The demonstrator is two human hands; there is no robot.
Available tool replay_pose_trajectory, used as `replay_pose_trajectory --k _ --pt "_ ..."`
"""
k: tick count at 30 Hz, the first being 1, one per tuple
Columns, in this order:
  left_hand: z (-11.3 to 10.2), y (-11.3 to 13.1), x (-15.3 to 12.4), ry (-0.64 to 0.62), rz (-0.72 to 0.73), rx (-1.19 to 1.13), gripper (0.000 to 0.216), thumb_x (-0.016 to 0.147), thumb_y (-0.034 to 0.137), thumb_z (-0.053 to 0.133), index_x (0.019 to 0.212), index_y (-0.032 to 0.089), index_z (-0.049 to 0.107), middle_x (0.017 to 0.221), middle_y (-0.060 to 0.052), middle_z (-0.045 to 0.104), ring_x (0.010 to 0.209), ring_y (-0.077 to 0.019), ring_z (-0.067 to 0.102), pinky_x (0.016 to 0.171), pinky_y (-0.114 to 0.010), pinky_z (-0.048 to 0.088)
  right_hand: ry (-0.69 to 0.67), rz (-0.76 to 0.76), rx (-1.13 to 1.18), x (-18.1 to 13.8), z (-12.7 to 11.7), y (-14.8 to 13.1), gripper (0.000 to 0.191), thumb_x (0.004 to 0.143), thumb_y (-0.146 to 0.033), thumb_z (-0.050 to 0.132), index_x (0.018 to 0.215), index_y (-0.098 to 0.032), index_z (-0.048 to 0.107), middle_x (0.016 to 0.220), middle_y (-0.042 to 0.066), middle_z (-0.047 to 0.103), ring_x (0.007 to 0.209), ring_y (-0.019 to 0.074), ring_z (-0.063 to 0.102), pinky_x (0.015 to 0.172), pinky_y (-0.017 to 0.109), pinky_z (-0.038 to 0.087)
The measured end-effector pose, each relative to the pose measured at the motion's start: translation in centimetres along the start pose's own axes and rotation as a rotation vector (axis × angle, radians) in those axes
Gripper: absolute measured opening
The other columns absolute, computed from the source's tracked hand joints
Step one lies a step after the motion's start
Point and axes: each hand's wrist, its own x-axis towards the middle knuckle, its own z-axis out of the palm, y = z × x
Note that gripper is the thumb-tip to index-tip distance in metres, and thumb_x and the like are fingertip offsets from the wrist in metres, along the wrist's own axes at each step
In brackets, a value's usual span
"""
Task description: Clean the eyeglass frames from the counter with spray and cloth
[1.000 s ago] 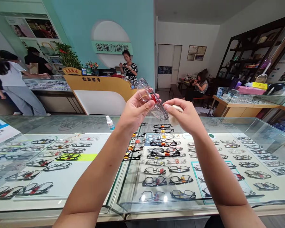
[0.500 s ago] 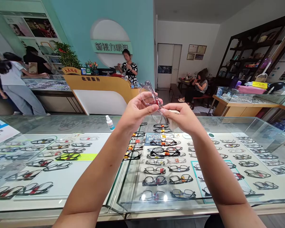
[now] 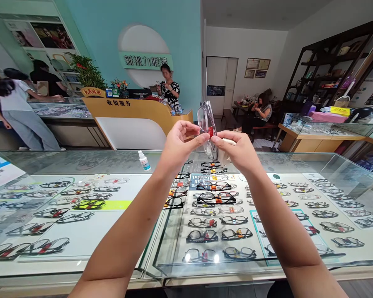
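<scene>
I hold a pair of clear-framed glasses (image 3: 206,124) with a red tag at the bridge, up in front of me above the glass counter (image 3: 161,165). My left hand (image 3: 180,142) pinches the frame near the bridge with thumb and fingers. My right hand (image 3: 236,151) pinches the frame from the other side and also holds a pale cloth (image 3: 224,155) against the lower lens. The frame stands nearly upright, edge-on to me.
The glass display case below holds several rows of glasses (image 3: 217,198). A small white dropper bottle (image 3: 144,160) stands on the counter left of my hands. Other people are at a yellow service desk (image 3: 136,116), at the left counter and seated at the back right.
The glasses have turned from lying slanted across my hands to standing nearly upright and edge-on. Both hands have moved a little closer together at the bridge.
</scene>
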Motion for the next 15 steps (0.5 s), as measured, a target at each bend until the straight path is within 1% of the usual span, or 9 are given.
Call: replay_pose_trajectory --k 1,2,3,5,7,10,13,15 --pt "0.14 0.01 -0.17 0.058 0.027 0.056 0.053 0.065 0.047 0.108 0.094 0.023 0.07 0.102 -0.005 0.078 0.095 -0.0181 0.074 0.081 -0.029 0.06 0.036 -0.012 -0.024 0.02 0.08 0.03 0.051 0.075 -0.068 0.092 0.088 -0.019 0.085 0.077 0.001 0.069 0.07 0.0145 0.052 0.066 0.029 0.042" --pt "0.29 0.07 -0.35 0.089 0.045 0.117 0.05 0.066 0.048 0.107 0.087 0.022 0.07 0.091 -0.002 0.074 0.084 -0.0155 0.069 0.074 -0.028 0.056 0.064 -0.025 -0.043 0.02 0.17 0.06 0.052 0.075 -0.069 0.092 0.089 -0.019 0.085 0.076 0.001 0.069 0.069 0.0146 0.052 0.065 0.03 0.042" --pt "0.43 0.17 -0.54 0.093 0.055 0.173 0.047 0.068 0.049 0.106 0.083 0.021 0.071 0.083 -0.001 0.07 0.075 -0.0139 0.064 0.068 -0.027 0.052 0.083 -0.035 -0.06 0.0 0.28 0.08 0.054 0.076 -0.07 0.091 0.089 -0.018 0.085 0.076 0.002 0.07 0.069 0.0147 0.053 0.064 0.03 0.043" --pt "0.7 0.44 -0.87 0.062 0.055 0.245 0.04 0.074 0.051 0.102 0.081 0.021 0.077 0.074 -0.001 0.067 0.067 -0.0136 0.057 0.061 -0.029 0.046 0.106 -0.059 -0.089 -0.05 0.52 0.15 0.055 0.078 -0.071 0.089 0.09 -0.018 0.085 0.078 0.003 0.073 0.07 0.0155 0.056 0.065 0.03 0.045" --pt "0.91 0.65 -1.07 0.052 0.052 0.265 0.035 0.079 0.053 0.098 0.085 0.022 0.083 0.073 -0.002 0.069 0.068 -0.0152 0.058 0.061 -0.03 0.046 0.127 -0.088 -0.116 -0.11 0.72 0.22 0.054 0.081 -0.071 0.087 0.091 -0.018 0.085 0.082 0.004 0.076 0.072 0.0169 0.06 0.067 0.031 0.047" --pt "0.97 0.68 -1.06 0.08 0.066 0.272 0.032 0.082 0.054 0.095 0.087 0.023 0.087 0.073 -0.003 0.072 0.07 -0.0168 0.061 0.062 -0.031 0.047 0.141 -0.116 -0.137 -0.17 0.82 0.24 0.051 0.082 -0.068 0.087 0.092 -0.019 0.085 0.088 0.006 0.079 0.078 0.0183 0.064 0.072 0.032 0.05" --pt "0.73 0.6 -0.86 0.091 0.073 0.274 0.031 0.083 0.054 0.095 0.086 0.024 0.088 0.074 -0.003 0.073 0.07 -0.017 0.061 0.062 -0.031 0.048 0.119 -0.096 -0.102 -0.16 0.6 0.14 0.049 0.081 -0.066 0.089 0.093 -0.019 0.085 0.085 0.004 0.077 0.073 0.016 0.06 0.069 0.031 0.048" --pt "0.5 0.64 -0.73 0.086 0.069 0.264 0.032 0.082 0.056 0.095 0.087 0.025 0.088 0.075 -0.003 0.074 0.074 -0.0185 0.064 0.066 -0.032 0.051 0.094 -0.062 -0.066 -0.12 0.34 0.1 0.048 0.081 -0.066 0.09 0.092 -0.02 0.085 0.08 0.002 0.074 0.069 0.0143 0.056 0.065 0.03 0.045"
